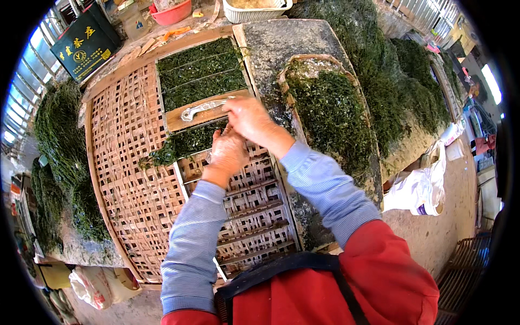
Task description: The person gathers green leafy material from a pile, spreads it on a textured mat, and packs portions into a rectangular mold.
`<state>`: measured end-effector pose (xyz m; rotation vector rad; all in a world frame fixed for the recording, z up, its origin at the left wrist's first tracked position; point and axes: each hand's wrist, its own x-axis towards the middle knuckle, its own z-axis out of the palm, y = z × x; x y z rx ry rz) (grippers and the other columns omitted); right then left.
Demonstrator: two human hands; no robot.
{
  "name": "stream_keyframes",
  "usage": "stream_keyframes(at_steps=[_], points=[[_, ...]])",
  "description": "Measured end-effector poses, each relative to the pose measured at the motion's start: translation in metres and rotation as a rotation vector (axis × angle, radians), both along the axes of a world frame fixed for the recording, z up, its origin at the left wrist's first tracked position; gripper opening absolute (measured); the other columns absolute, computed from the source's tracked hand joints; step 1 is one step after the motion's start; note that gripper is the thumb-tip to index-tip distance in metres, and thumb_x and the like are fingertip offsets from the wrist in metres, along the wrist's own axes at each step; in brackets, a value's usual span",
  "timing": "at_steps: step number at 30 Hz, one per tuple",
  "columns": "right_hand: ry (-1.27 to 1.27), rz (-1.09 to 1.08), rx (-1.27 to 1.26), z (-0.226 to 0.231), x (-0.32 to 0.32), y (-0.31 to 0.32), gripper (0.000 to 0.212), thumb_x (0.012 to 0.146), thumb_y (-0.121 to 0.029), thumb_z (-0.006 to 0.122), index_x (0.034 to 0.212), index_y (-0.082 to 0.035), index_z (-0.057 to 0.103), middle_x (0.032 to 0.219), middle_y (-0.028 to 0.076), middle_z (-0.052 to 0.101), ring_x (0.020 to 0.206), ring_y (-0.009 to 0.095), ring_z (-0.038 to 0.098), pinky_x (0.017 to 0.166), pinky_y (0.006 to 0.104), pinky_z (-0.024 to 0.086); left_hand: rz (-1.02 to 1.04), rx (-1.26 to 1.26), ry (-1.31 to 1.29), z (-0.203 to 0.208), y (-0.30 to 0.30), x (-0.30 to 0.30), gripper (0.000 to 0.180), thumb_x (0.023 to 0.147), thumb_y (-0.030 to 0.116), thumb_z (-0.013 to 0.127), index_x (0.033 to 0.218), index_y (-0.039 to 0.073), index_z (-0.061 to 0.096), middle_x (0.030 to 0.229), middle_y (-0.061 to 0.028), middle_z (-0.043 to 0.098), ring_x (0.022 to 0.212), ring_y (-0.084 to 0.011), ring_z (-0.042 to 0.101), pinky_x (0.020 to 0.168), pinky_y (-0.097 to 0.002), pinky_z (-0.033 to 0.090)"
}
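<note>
A metal frame (288,218) with crosswise slats lies on a woven bamboo tray (124,130). Dark green, stringy, seaweed-like stuff (201,64) fills its far compartments; the near ones show bare weave. Across the frame sits a wooden board (179,122) with a pale metal handle (203,110). My right hand (248,118) is closed beside the handle's far end, not wrapped round the grip. Just nearer, my left hand (228,150) has its fingers bunched at the edge of a partly filled compartment. The fingertips of both hands meet, and what lies between them is hidden.
Right of the frame, a shallow wooden-rimmed tray (283,86) holds loose green clumps on a dark slab (271,40). Large green heaps (374,81) lie further right, others (67,141) at left. Behind stand a dark green box (86,43), red basin (172,13) and white basket (254,15).
</note>
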<state>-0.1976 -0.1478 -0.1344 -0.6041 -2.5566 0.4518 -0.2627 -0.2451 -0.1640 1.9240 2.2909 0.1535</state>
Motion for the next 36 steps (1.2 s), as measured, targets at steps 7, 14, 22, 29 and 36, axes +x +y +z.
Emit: stream_keyframes(at_steps=[7, 14, 22, 29, 36], points=[[0.192, 0.183, -0.565, -0.021, 0.027, -0.006, 0.022, 0.082, 0.001, 0.054, 0.098, -0.008, 0.066, 0.104, 0.009, 0.064, 0.073, 0.014, 0.062, 0.066, 0.0267, 0.053, 0.206, 0.451, 0.031, -0.017, -0.057, -0.047, 0.029, 0.084, 0.023, 0.051, 0.102, 0.004, 0.065, 0.116, -0.0105, 0.06, 0.118, -0.025, 0.05, 0.099, -0.0479, 0.034], [-0.315, -0.557, 0.257, 0.027, 0.146, 0.008, 0.025, 0.08, -0.007, 0.059, 0.105, -0.01, 0.061, 0.104, 0.009, 0.057, 0.076, 0.017, 0.062, 0.057, 0.0302, 0.053, 0.191, 0.561, 0.057, 0.004, -0.079, -0.058, 0.031, 0.091, 0.026, 0.046, 0.096, 0.002, 0.065, 0.108, -0.0137, 0.063, 0.104, -0.0269, 0.058, 0.099, -0.047, 0.033], [0.442, -0.36, -0.036, 0.014, 0.101, 0.021, 0.014, 0.078, -0.001, 0.062, 0.09, -0.007, 0.065, 0.076, 0.01, 0.059, 0.058, 0.018, 0.059, 0.052, 0.0306, 0.051, 0.16, 0.28, 0.198, 0.002, -0.082, -0.075, 0.04, 0.089, 0.036, 0.046, 0.103, 0.002, 0.062, 0.118, -0.016, 0.056, 0.104, -0.0276, 0.057, 0.106, -0.0471, 0.024], [0.421, 0.049, -1.188, 0.01, -0.032, -0.054, 0.034, 0.082, 0.0, 0.059, 0.116, 0.004, 0.053, 0.083, 0.014, 0.062, 0.066, 0.015, 0.062, 0.057, 0.0246, 0.054, 0.514, 0.76, -0.615, -0.008, -0.111, -0.134, 0.023, 0.079, -0.001, 0.056, 0.101, -0.002, 0.064, 0.092, -0.0138, 0.067, 0.086, -0.0185, 0.065, 0.08, -0.03, 0.053], [-0.125, 0.293, 0.284, -0.037, -0.04, -0.072, 0.032, 0.075, 0.001, 0.059, 0.107, -0.001, 0.057, 0.104, 0.015, 0.057, 0.103, 0.021, 0.053, 0.093, 0.0362, 0.045, 0.287, 0.342, -0.156, -0.021, -0.108, -0.135, 0.071, 0.063, -0.007, 0.058, 0.131, 0.002, 0.04, 0.14, -0.0138, 0.034, 0.131, -0.0322, 0.029, 0.108, -0.0364, 0.028]])
